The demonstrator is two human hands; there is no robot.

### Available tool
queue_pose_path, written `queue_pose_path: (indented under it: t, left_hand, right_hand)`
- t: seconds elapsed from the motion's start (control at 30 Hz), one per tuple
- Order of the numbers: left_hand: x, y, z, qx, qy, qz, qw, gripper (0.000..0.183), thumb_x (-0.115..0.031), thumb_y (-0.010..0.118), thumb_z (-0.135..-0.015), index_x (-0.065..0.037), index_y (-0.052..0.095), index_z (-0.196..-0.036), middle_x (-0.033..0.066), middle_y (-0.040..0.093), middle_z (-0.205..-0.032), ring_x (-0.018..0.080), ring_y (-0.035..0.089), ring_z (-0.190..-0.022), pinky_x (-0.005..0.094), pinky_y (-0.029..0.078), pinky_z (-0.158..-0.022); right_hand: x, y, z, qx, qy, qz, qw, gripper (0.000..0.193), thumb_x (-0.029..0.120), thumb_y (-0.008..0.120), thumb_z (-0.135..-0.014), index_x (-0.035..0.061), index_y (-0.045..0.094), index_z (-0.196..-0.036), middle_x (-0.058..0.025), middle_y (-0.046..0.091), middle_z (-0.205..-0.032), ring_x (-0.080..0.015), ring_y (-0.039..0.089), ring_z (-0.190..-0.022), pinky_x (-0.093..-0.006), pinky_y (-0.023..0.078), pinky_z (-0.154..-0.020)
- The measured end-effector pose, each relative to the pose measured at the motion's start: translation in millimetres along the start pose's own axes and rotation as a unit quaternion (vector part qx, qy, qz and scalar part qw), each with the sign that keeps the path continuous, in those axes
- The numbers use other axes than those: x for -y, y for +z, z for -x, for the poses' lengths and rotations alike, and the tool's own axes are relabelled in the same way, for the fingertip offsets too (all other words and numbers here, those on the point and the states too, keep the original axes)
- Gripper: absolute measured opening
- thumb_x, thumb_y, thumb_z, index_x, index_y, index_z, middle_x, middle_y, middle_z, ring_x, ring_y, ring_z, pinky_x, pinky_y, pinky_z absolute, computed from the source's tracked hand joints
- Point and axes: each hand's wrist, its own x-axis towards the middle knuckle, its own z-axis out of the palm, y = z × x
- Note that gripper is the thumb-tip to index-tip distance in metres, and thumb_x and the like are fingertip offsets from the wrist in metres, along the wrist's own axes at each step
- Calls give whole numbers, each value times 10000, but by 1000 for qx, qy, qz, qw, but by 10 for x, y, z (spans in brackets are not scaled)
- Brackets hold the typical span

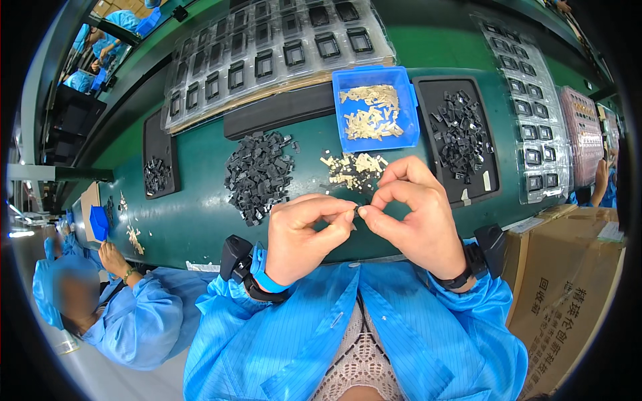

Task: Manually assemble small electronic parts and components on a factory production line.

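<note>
My left hand (304, 230) and my right hand (416, 208) meet over the near edge of the green table, both closed in a pinch. Between their fingertips sits a small black part (358, 208), mostly covered by the fingers. Left of my left hand lies a heap of small black plastic parts (259, 175). Just beyond my fingertips are scattered small cream-coloured pieces (353, 169). Behind those stands a blue bin (342, 127) with more cream pieces inside. A black tray (473, 190) of small black parts is to the right of the bin.
Clear plastic trays (281, 73) with black frames rest at the back; another such tray (535, 134) lies at the right. A smaller black tray (152, 134) stands left. At right is a cardboard box (568, 287). A co-worker in blue (140, 314) sits close on the left.
</note>
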Motion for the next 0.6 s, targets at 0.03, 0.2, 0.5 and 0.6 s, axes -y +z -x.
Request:
queue_pose_path:
  t: [0.03, 0.2, 0.5, 0.6]
  left_hand:
    - [-8, -5, -6, 7, 14, -22, 1000, 120, -2, 643, -772, 25, 679, -883, 102, 666, -751, 138, 646, -678, 247, 512, -617]
    - [4, 7, 4, -1, 11, -15, 1000, 125, 3, 644, -770, 24, 679, -888, 105, 666, -757, 144, 650, -680, 251, 514, -618]
    - [37, 52, 8, -34, -11, 46, 998, 106, -6, 646, -804, 32, 673, -899, 106, 661, -775, 138, 648, -702, 244, 512, -622]
    - [54, 54, 27, -38, -27, 89, 995, 118, -17, 631, -830, 35, 664, -931, 101, 659, -807, 133, 644, -720, 239, 514, -637]
  right_hand:
    - [-11, -1, -2, 5, -1, -6, 1000, 146, 75, 716, -689, 1, 590, -683, -111, 517, -852, -253, 557, -776, -328, 455, -672]
    - [-16, 3, 1, 1, -4, -10, 1000, 145, 76, 712, -697, 3, 587, -680, -110, 520, -829, -252, 557, -765, -332, 454, -663]
    - [29, 21, 15, -46, 15, 34, 998, 156, 108, 737, -684, 6, 627, -726, -102, 518, -846, -238, 562, -753, -321, 468, -637]
    - [65, -11, -6, -42, 56, 56, 996, 151, 102, 723, -717, -9, 640, -776, -93, 525, -866, -197, 575, -748, -284, 491, -605]
